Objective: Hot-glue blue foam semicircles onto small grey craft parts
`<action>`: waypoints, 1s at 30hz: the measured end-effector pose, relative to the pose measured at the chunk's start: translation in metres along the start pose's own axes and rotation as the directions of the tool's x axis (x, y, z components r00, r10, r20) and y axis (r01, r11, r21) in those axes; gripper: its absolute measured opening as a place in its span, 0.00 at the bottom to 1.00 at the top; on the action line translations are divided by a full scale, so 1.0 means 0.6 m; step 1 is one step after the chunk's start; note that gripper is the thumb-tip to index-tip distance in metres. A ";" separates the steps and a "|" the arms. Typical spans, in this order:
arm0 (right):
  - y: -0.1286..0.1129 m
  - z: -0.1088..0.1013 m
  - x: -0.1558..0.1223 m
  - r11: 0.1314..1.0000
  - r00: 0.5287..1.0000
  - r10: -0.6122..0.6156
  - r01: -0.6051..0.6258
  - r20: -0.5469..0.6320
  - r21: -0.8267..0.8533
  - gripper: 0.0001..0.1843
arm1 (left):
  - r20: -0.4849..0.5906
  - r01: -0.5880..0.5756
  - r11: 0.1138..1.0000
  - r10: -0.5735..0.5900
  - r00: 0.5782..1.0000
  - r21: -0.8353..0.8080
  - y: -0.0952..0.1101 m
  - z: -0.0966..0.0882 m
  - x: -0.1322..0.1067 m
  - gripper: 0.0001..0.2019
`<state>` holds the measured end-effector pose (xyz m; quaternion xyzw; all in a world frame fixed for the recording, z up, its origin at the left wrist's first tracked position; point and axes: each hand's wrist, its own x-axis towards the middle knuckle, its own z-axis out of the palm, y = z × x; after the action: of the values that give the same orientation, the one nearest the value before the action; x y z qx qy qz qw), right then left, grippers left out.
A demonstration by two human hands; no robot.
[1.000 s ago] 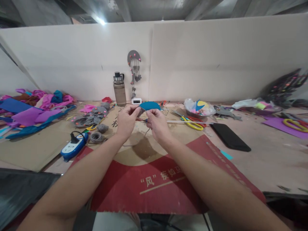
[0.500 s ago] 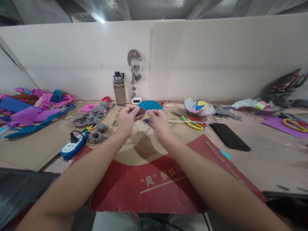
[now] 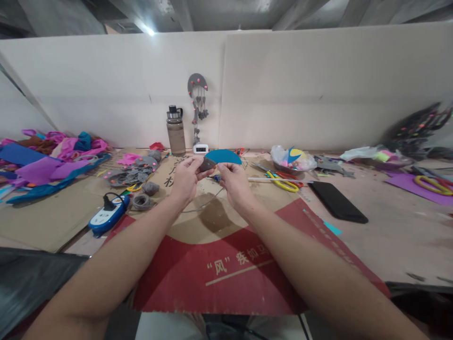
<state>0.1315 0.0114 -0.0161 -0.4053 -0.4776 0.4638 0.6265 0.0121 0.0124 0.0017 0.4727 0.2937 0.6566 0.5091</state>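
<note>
My left hand (image 3: 186,178) pinches a dark grey felt piece (image 3: 207,164) between thumb and fingers. Close beside it, my right hand (image 3: 233,182) is closed, thumb against forefinger, with grey yarn (image 3: 211,199) trailing from beneath its fingers down to the cardboard. The fingers hide whatever else is in that pinch. Just beyond both sets of fingertips shows a blue half-round felt piece (image 3: 224,156); I cannot tell whether it is joined to the grey one. Both hands hover over the cardboard sheet (image 3: 226,264), printed partly red.
Left of my hands are yarn balls (image 3: 142,202), grey felt cutouts (image 3: 130,175) and a blue power strip (image 3: 109,216). A water bottle (image 3: 176,132) stands by the wall. To the right lie yellow-handled scissors (image 3: 285,183), a black phone (image 3: 338,202) and a filled bowl (image 3: 293,159).
Both hands have shifted very slightly to the right, and the grey and blue felt pieces moved with them. More of the grey piece's face now shows. Both grips stay closed.
</note>
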 end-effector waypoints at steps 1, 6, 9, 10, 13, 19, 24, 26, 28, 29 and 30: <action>-0.001 0.000 -0.001 1.000 1.000 0.012 -0.012 -0.007 0.011 0.13 | -0.004 0.001 1.000 -0.001 1.000 0.005 0.001 0.000 0.000 0.10; -0.005 0.002 -0.003 0.998 0.999 0.033 -0.033 -0.006 0.048 0.12 | -0.017 -0.005 1.000 0.006 1.000 0.025 0.001 -0.001 0.000 0.11; -0.003 0.002 -0.001 0.998 0.999 0.037 -0.037 0.007 0.051 0.13 | -0.027 -0.011 1.000 0.011 1.000 0.012 -0.001 -0.002 0.001 0.11; -0.001 0.001 -0.001 0.998 0.999 0.035 -0.035 0.011 0.051 0.13 | -0.028 -0.007 1.000 0.007 1.000 0.008 -0.001 -0.002 0.001 0.10; 0.002 0.001 0.001 0.999 0.999 0.028 -0.029 0.019 0.046 0.13 | -0.034 0.012 1.000 -0.012 0.999 -0.001 0.000 -0.002 0.001 0.10; 0.002 -0.002 0.003 1.000 0.999 0.006 -0.006 0.032 0.013 0.14 | -0.049 0.052 0.998 -0.053 0.997 -0.018 0.001 -0.001 0.001 0.08; 0.002 -0.004 0.005 1.000 0.999 -0.009 0.009 0.031 0.011 0.13 | -0.018 0.088 0.995 -0.089 0.996 -0.049 0.001 -0.002 0.003 0.06; 0.000 -0.004 0.005 1.000 0.999 -0.023 0.022 0.044 0.019 0.12 | -0.013 0.106 0.992 -0.107 0.994 -0.072 0.003 -0.002 0.003 0.05; -0.002 -0.003 0.005 0.998 0.996 -0.043 0.040 0.077 0.038 0.11 | -0.019 0.125 0.987 -0.127 0.992 -0.100 0.004 -0.001 0.004 0.04; -0.003 -0.003 0.004 0.998 0.994 -0.054 0.049 0.094 0.049 0.11 | -0.020 0.137 0.984 -0.140 0.990 -0.111 0.004 -0.001 0.005 0.04; -0.003 -0.003 0.004 0.997 0.992 -0.063 0.057 0.110 0.059 0.11 | -0.014 0.153 0.981 -0.155 0.988 -0.118 0.004 -0.002 0.005 0.03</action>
<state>0.1337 0.0131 -0.0140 -0.3467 -0.5108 0.4798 0.6235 0.0101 0.0148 0.0042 0.4103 0.2965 0.6368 0.5816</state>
